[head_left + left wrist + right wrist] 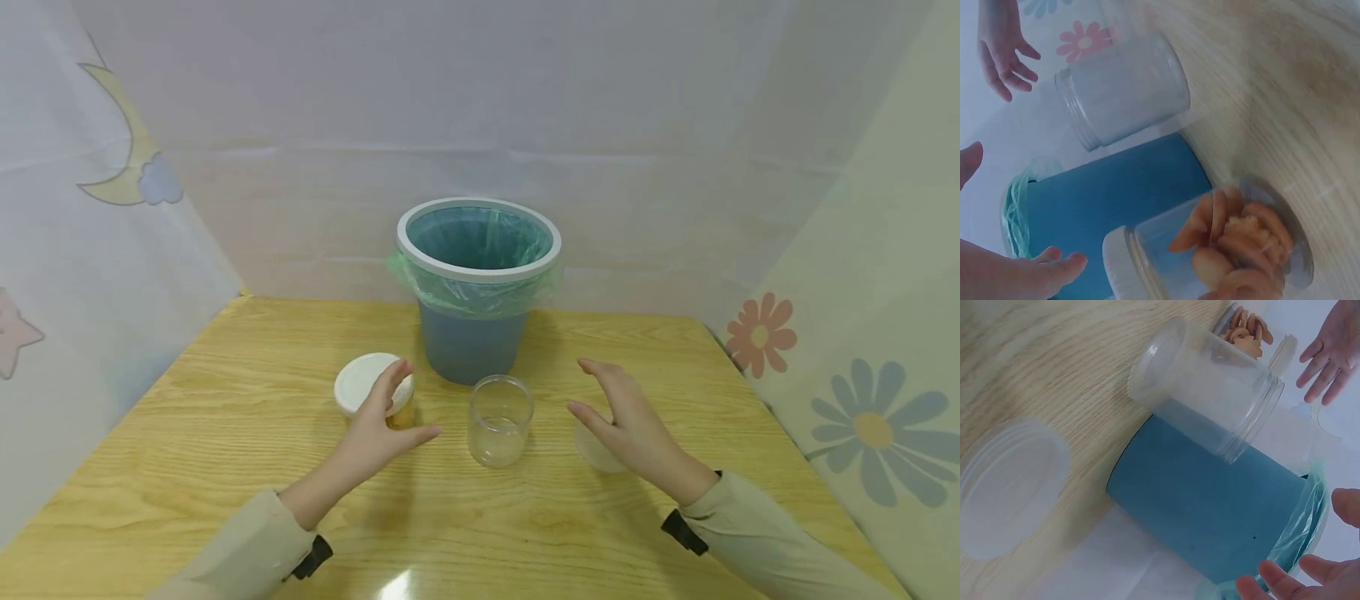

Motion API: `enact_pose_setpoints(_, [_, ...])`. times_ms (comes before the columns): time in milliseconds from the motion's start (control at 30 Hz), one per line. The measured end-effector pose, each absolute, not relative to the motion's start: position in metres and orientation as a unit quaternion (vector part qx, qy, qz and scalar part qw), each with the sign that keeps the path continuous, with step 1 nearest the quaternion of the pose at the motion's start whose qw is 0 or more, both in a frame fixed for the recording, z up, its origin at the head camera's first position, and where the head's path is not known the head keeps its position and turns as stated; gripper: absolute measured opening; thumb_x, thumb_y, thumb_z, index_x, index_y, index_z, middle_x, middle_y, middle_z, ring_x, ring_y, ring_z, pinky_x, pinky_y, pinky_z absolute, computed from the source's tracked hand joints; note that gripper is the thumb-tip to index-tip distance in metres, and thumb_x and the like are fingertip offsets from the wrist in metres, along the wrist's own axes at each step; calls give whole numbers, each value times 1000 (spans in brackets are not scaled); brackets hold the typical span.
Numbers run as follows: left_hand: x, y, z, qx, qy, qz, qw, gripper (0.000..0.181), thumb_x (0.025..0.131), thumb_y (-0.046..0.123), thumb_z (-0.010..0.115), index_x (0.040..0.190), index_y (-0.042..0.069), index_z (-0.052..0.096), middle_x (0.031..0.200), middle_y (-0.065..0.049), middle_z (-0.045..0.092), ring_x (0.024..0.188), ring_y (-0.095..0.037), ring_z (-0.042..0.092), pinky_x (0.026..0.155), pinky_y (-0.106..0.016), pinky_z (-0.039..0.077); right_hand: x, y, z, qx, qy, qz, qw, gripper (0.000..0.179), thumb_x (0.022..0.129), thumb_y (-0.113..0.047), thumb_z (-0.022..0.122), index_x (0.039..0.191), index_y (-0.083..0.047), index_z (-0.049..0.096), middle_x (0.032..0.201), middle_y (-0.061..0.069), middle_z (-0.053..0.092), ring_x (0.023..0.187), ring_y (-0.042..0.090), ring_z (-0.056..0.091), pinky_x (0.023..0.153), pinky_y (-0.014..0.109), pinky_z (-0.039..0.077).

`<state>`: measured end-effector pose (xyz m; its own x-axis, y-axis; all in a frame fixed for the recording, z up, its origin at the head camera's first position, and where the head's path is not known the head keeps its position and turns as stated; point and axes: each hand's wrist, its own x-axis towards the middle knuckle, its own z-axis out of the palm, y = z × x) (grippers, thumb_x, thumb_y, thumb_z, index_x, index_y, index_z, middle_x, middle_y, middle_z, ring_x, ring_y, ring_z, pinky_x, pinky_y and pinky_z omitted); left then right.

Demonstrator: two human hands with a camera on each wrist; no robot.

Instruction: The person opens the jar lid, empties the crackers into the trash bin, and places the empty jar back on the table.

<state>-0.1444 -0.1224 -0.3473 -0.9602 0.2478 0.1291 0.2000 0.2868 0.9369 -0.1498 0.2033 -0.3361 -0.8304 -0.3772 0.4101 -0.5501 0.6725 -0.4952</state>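
A clear plastic jar (500, 433) without a lid stands upright between the hands, and nothing shows inside it. My left hand (369, 437) hovers with thumb and fingers spread, in front of a jar of orange-brown curved pieces (1244, 250) whose white lid (363, 382) is on. In the head view that hand partly covers this jar. My right hand (637, 433) is held above the table, its thumb and fingers apart, holding nothing. Below it lies a translucent round lid (1013, 487), partly hidden by the hand in the head view.
Behind the jars stands a blue waste bin (472, 337) with a white rim (480, 273) and a green bag liner (480, 300). Everything stands on a wood-grain table (225, 433). Patterned cloth (480, 92) hangs at the back and both sides.
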Motion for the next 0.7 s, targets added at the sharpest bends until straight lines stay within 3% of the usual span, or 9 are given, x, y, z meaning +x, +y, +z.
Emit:
enact_pose_setpoints(267, [-135,-139,-340,116,824,554,-8,94,84,22,79,154,6,17,158,-13,20,145,-36,13,111,-62,19,-149,187,-332,257,-898,332,131,56,95,-9,63,141,10,37,139,30,40,129,46,36,100,63,33])
enact_pose_setpoints(467, [-131,-153,-335,69,851,520,-6,100,82,31,80,155,14,15,156,-20,21,135,-44,32,100,-60,36,-149,175,-332,258,-892,346,137,58,94,-9,64,142,8,36,140,29,39,130,46,35,100,64,33])
enact_pose_setpoints(567, [-132,-159,-337,58,858,510,-20,105,80,29,82,155,10,11,153,-25,23,133,-46,33,101,-65,33,-148,169,-332,266,-884,358,144,59,93,-6,65,142,9,36,141,30,38,130,47,34,100,65,32])
enact_pose_setpoints(700, [-132,-167,-342,55,855,515,-35,112,80,25,82,156,6,2,157,-23,14,140,-47,21,105,-68,23,-147,160,-331,276,-876,370,141,59,92,-6,65,142,9,35,142,30,37,131,47,33,102,66,31])
